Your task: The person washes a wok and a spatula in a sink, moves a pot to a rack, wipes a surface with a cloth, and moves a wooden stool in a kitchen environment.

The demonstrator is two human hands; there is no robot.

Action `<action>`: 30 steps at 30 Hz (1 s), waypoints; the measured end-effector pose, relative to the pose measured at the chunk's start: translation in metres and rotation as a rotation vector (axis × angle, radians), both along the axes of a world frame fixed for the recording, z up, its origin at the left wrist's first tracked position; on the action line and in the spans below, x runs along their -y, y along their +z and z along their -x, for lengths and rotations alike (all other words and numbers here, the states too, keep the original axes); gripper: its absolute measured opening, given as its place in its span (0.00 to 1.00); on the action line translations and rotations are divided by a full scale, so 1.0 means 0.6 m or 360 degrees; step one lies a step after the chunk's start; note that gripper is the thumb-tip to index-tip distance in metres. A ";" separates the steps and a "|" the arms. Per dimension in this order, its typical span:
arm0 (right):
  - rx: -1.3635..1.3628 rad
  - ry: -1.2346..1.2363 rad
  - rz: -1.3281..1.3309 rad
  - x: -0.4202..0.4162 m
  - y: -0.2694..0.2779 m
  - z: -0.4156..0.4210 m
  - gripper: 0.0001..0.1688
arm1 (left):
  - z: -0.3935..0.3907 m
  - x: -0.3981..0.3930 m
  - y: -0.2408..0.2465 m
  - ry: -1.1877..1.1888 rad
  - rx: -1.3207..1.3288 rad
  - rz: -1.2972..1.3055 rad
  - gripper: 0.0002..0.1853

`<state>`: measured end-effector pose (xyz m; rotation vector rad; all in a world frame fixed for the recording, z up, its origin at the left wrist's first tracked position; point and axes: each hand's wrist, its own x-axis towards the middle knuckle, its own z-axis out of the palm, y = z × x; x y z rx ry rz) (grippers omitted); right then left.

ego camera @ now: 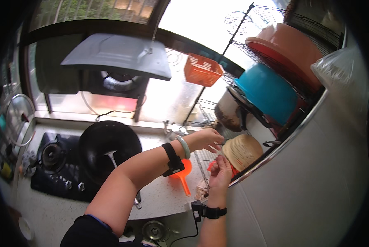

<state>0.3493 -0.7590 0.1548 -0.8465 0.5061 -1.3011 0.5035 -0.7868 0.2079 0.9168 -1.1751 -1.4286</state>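
Both hands reach toward the wire rack at the right. My left hand [206, 140], with a pale green bangle [183, 147] on its wrist, is stretched out beside a cream perforated basket [243, 152]. Its fingers are parted, and no held object shows. Below it, my right hand [220, 173] is raised with its fingers bent and thumb close to them, by the basket's lower left side. Whether it pinches something small cannot be made out. A red item [211, 165] lies behind the right hand, partly hidden. An orange plastic ladle [185, 179] rests on the counter under the left forearm.
A black wok [102, 136] stands on the gas hob [61, 182] at the left, under a range hood [119, 55]. The rack holds a stained pot [227, 111], a blue basin [267, 89] and a pink basin [292, 46]. A white panel [295, 185] borders the right side.
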 end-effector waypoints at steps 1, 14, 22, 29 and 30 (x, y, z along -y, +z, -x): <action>0.0015 0.0101 0.0041 -0.010 -0.010 0.004 0.07 | 0.008 -0.034 -0.001 -0.0022 0.0105 0.0036 0.19; -0.0481 0.0659 0.0010 -0.199 -0.182 0.052 0.14 | 0.070 -0.656 -0.064 0.0061 0.1025 -0.0069 0.18; -0.0831 0.0835 -0.0180 -0.343 -0.307 0.140 0.14 | 0.165 -0.929 -0.193 0.1070 0.0105 -0.0533 0.14; -0.1022 0.1044 -0.0215 -0.499 -0.376 0.227 0.08 | 0.286 -1.107 -0.303 0.1064 -0.0080 -0.0867 0.15; -0.1098 0.1067 -0.0174 -0.520 -0.390 0.234 0.09 | 0.300 -1.130 -0.309 0.1064 -0.0022 -0.0899 0.15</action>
